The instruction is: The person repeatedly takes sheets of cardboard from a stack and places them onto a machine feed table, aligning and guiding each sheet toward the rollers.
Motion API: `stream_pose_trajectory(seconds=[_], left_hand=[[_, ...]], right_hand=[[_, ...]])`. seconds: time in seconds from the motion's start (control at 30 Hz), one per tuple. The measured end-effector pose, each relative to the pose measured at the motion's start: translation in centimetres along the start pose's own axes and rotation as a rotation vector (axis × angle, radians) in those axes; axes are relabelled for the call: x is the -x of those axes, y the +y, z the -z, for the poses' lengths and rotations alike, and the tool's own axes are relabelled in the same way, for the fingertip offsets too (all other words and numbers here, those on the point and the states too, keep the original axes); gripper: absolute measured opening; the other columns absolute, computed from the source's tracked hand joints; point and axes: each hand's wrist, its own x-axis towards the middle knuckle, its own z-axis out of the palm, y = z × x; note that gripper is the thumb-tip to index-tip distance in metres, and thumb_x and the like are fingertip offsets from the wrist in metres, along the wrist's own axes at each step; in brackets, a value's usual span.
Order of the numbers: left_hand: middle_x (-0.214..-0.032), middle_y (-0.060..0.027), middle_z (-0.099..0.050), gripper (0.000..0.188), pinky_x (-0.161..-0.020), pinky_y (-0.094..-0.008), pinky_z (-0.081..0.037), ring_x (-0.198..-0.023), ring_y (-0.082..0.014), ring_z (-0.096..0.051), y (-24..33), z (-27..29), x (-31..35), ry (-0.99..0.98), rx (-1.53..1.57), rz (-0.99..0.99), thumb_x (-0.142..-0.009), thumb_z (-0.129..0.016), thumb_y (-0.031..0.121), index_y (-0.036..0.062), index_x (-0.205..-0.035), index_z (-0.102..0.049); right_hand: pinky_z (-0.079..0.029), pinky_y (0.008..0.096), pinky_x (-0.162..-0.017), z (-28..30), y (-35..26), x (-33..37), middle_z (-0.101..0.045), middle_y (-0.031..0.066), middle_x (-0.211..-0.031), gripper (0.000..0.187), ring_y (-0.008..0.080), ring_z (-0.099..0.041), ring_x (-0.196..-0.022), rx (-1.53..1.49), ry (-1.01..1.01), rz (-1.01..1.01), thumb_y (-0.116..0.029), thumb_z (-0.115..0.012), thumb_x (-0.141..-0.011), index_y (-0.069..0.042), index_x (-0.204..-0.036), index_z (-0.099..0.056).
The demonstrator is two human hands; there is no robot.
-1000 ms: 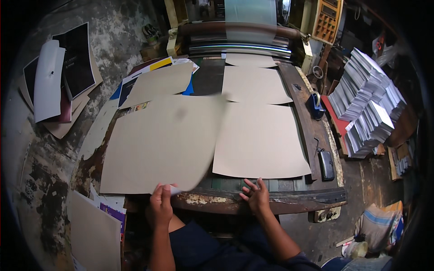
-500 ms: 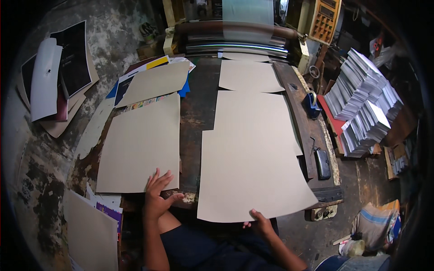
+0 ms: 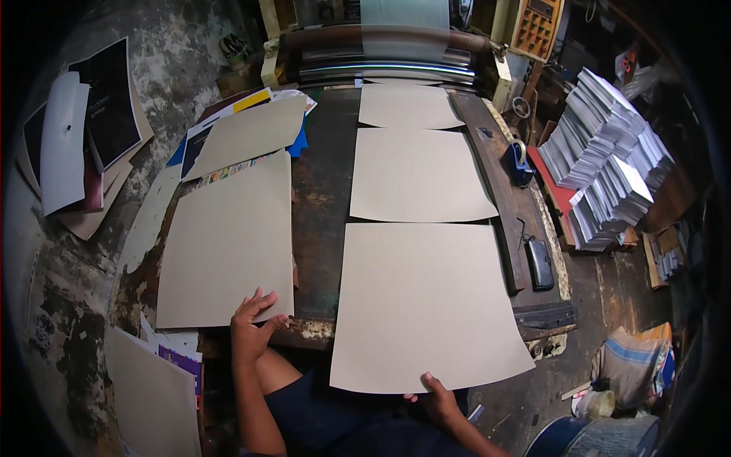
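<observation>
My right hand (image 3: 438,397) grips the near edge of a large beige cardboard sheet (image 3: 426,305), thumb on top and fingers underneath. The sheet lies flat on the worktable, its near edge jutting past the table front. Ahead of it, a second cardboard sheet (image 3: 419,174) and a third cardboard sheet (image 3: 407,105) lie in a column leading to the rollers (image 3: 388,70). My left hand (image 3: 257,314) rests, fingers apart, on the near right corner of another cardboard sheet (image 3: 225,244) on the table's left side.
A wooden rail (image 3: 491,186) borders the column on the right, beside a tape dispenser (image 3: 520,164) and a black case (image 3: 540,265). Paper stacks (image 3: 601,145) stand farther right. Loose prints (image 3: 114,99) lie at far left; more cardboard (image 3: 152,392) stands at lower left.
The column's farther sheets have moved toward the rollers. The near sheet now sits squared behind them, pulled slightly toward me by my right hand. My left hand has shifted slightly left.
</observation>
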Motion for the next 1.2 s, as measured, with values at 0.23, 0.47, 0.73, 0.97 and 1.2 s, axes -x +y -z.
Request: stream_pose_trajectory(seconds=[0.23, 0.47, 0.73, 0.97, 1.2], left_hand=[[-0.114, -0.0201, -0.067, 0.038, -0.113, -0.0431, -0.029, -0.125, -0.0308, -0.055, -0.1, -0.4, -0.1, 0.049, 0.127, 0.108, -0.096, -0.058, 0.035, 0.0016, -0.111, -0.068], [-0.112, -0.0178, -0.067, 0.046, -0.107, -0.0371, -0.038, -0.112, -0.0278, -0.061, -0.5, -1.2, -0.1, 0.196, 0.192, 0.379, -0.101, -0.05, 0.037, -0.0058, -0.112, -0.064], [-0.12, -0.0136, -0.061, 0.052, -0.101, -0.0346, -0.041, -0.111, -0.0217, -0.057, 0.2, -0.1, -0.7, 0.652, 0.681, 0.373, -0.099, -0.052, 0.04, -0.0065, -0.121, -0.056], [-0.107, -0.0126, -0.068, 0.036, -0.1, -0.0356, -0.041, -0.101, -0.0218, -0.062, 4.0, -2.7, 1.9, 0.249, 0.255, 0.31, -0.101, -0.049, 0.032, -0.0001, -0.102, -0.067], [-0.097, -0.0065, -0.074, 0.04, -0.116, -0.0518, -0.017, -0.116, -0.0248, -0.061, 6.9, -2.1, 2.5, -0.369, 0.347, -0.135, -0.096, -0.054, 0.043, 0.0079, -0.097, -0.073]], right_hand=[[-0.048, 0.037, -0.072, 0.1, -1.6, -3.4, -0.063, 0.016, -0.093, 0.043, 0.0246, -0.061, -0.079, -0.169, -0.044, 0.022, -0.037, -0.052, -0.097, 0.004, -0.111, -0.053], [-0.05, 0.0416, -0.074, -0.6, -4.0, -7.1, -0.061, 0.014, -0.086, 0.047, 0.0216, -0.057, -0.072, -0.204, -0.019, 0.047, -0.045, -0.049, -0.097, -0.001, -0.115, -0.049], [-0.055, 0.0436, -0.071, -1.1, -5.0, -11.2, -0.061, 0.0189, -0.088, 0.038, 0.0204, -0.059, -0.068, -0.284, 0.023, 0.163, -0.041, -0.046, -0.1, -0.004, -0.107, -0.046], [-0.056, 0.0429, -0.07, -1.7, -4.9, -12.3, -0.064, 0.0165, -0.103, 0.035, 0.0204, -0.061, -0.075, -0.308, 0.127, 0.246, -0.041, -0.047, -0.099, -0.009, -0.114, -0.046], [-0.055, 0.0429, -0.071, -1.9, -6.3, -9.2, -0.061, 0.0149, -0.111, 0.059, 0.0227, -0.06, -0.087, -0.204, -0.303, 0.158, -0.047, -0.054, -0.092, -0.003, -0.131, -0.042]])
